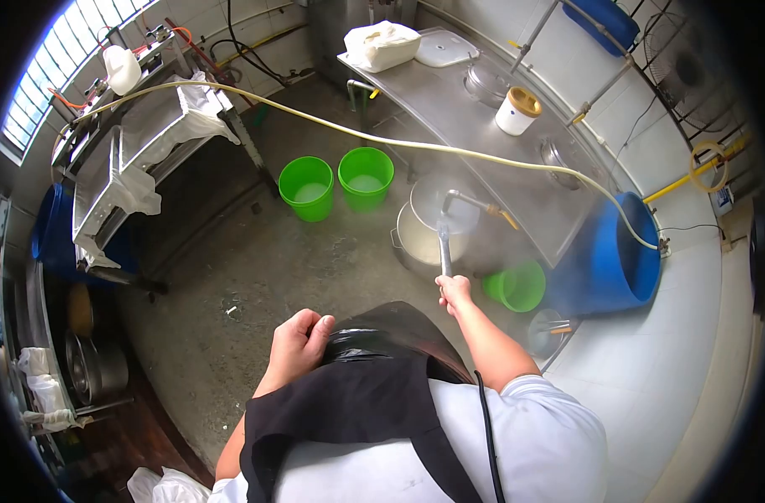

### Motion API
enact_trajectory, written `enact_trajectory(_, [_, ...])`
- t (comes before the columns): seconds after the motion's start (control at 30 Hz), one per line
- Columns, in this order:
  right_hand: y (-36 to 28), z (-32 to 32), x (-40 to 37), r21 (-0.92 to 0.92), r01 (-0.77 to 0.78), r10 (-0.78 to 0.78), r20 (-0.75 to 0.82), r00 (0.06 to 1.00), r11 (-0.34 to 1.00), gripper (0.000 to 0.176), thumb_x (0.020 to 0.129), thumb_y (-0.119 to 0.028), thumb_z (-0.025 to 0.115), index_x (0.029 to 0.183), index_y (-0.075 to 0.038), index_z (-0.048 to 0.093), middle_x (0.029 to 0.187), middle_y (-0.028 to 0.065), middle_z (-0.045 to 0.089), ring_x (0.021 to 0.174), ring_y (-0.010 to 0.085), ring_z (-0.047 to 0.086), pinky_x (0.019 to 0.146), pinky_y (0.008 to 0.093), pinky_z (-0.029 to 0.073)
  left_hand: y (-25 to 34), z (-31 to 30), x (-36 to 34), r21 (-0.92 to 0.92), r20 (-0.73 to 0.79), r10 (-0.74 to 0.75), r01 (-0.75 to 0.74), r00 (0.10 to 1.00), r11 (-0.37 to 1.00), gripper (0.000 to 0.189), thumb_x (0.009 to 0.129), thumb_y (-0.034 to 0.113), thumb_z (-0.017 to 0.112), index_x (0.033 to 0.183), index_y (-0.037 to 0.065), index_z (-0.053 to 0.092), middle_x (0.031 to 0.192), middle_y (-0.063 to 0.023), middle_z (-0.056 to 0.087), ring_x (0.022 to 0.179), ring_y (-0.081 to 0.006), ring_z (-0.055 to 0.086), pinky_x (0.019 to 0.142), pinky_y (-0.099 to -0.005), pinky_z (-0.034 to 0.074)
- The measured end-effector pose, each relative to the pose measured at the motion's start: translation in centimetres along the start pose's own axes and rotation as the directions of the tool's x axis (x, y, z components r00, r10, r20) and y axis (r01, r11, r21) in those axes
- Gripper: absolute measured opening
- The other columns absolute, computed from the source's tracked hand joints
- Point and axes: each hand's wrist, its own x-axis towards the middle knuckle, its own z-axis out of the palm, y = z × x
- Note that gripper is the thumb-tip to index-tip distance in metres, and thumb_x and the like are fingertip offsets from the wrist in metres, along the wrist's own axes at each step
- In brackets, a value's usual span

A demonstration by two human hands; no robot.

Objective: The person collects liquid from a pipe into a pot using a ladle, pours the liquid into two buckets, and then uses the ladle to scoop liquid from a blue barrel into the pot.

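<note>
My right hand (455, 293) is closed around the metal handle of a large dipper (444, 245). The dipper's bowl is tilted over a big metal pot (403, 239) on the floor, which holds a whitish liquid. Steam blurs the bowl's edges. Just above it a bent metal tap (466, 199) with a yellow lever sticks out. My left hand (302, 337) is curled into a fist beside the shiny black apron (374, 335); the inside of its fingers is hidden.
Two green buckets (307, 189) with cloudy liquid stand ahead, and another green bucket (516, 285) sits right of the pot. A steel counter (449, 109) edges the work area. A blue barrel (617, 260) stands at right. A pale hose (382, 141) crosses overhead.
</note>
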Motion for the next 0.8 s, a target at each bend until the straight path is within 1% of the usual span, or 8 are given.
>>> enact_trajectory(0.07, [-0.2,0.3,0.3,0.006,0.012,-0.012,-0.015,1.000,1.000,0.016,0.080,-0.009,0.072,0.075,-0.001,0.058,0.059,0.0027,0.054,0.041,0.0143,0.047,0.034,0.0332,0.039,-0.2,-0.1,-0.2,0.016,-0.034,-0.003,0.003,0.999,1.000,0.030,0.099,0.023,0.072,0.084,-0.001,0.064,0.066,-0.0073,0.059,0.063,-0.0126,0.051,0.058,-0.0318,0.045])
enact_trajectory(0.17, [-0.2,0.6,0.1,-0.035,0.035,-0.034,0.022,0.999,0.999,0.016,0.080,-0.009,0.072,0.079,0.000,0.058,0.060,0.0026,0.054,0.042,0.0144,0.048,0.035,0.0333,0.041,-0.5,-0.3,-0.4,0.008,-0.062,0.006,-0.005,0.998,1.000,0.030,0.099,0.023,0.071,0.084,-0.001,0.064,0.066,-0.0075,0.059,0.063,-0.0126,0.050,0.058,-0.0321,0.045])
enact_trajectory(0.23, [0.4,1.0,-0.4,-0.066,0.031,-0.030,0.027,0.999,0.997,0.019,0.083,-0.009,0.071,0.078,-0.006,0.053,0.058,0.0004,0.050,0.042,0.0123,0.044,0.036,0.0321,0.038,-0.3,-0.5,-0.5,0.000,-0.073,-0.003,0.003,0.997,1.000,0.030,0.100,0.023,0.071,0.084,-0.001,0.064,0.066,-0.0074,0.059,0.063,-0.0126,0.050,0.058,-0.0321,0.045])
enact_trajectory(0.4, [1.2,0.9,-0.6,-0.092,0.002,0.002,0.047,0.999,0.996,0.019,0.083,-0.009,0.070,0.075,-0.008,0.053,0.057,-0.0008,0.049,0.042,0.0122,0.043,0.036,0.0320,0.038,-0.3,-0.7,-0.6,-0.022,-0.078,-0.038,0.037,0.996,0.999,0.030,0.100,0.024,0.070,0.085,-0.001,0.065,0.067,-0.0066,0.059,0.064,-0.0123,0.050,0.059,-0.0320,0.045])
enact_trajectory(0.5, [1.1,0.9,-0.2,-0.079,-0.031,0.036,0.070,0.997,0.996,0.020,0.084,-0.009,0.070,0.073,-0.010,0.053,0.055,-0.0027,0.046,0.041,0.0111,0.041,0.037,0.0320,0.037,0.1,-0.7,-0.6,-0.021,-0.061,-0.056,0.055,0.997,0.998,0.029,0.100,0.024,0.070,0.086,-0.001,0.064,0.067,-0.0055,0.058,0.064,-0.0120,0.049,0.059,-0.0317,0.045])
enact_trajectory(0.57, [1.3,1.1,0.0,-0.016,-0.073,0.074,0.086,0.994,0.997,0.022,0.085,-0.010,0.070,0.071,-0.012,0.054,0.054,-0.0045,0.044,0.040,0.0100,0.038,0.038,0.0320,0.036,0.1,-0.7,-0.6,-0.024,-0.062,-0.067,0.066,0.996,0.998,0.030,0.101,0.024,0.070,0.086,-0.001,0.064,0.067,-0.0049,0.057,0.065,-0.0117,0.049,0.059,-0.0315,0.045])
enact_trajectory(0.8, [1.2,1.2,0.0,-0.004,-0.085,0.085,0.057,0.995,0.996,0.023,0.086,-0.009,0.069,0.069,-0.012,0.054,0.053,-0.0053,0.042,0.040,0.0096,0.036,0.038,0.0321,0.034,0.1,-0.8,-0.5,-0.019,-0.064,-0.072,0.071,0.995,0.997,0.030,0.101,0.024,0.070,0.086,-0.001,0.064,0.067,-0.0052,0.058,0.065,-0.0122,0.050,0.060,-0.0317,0.045])
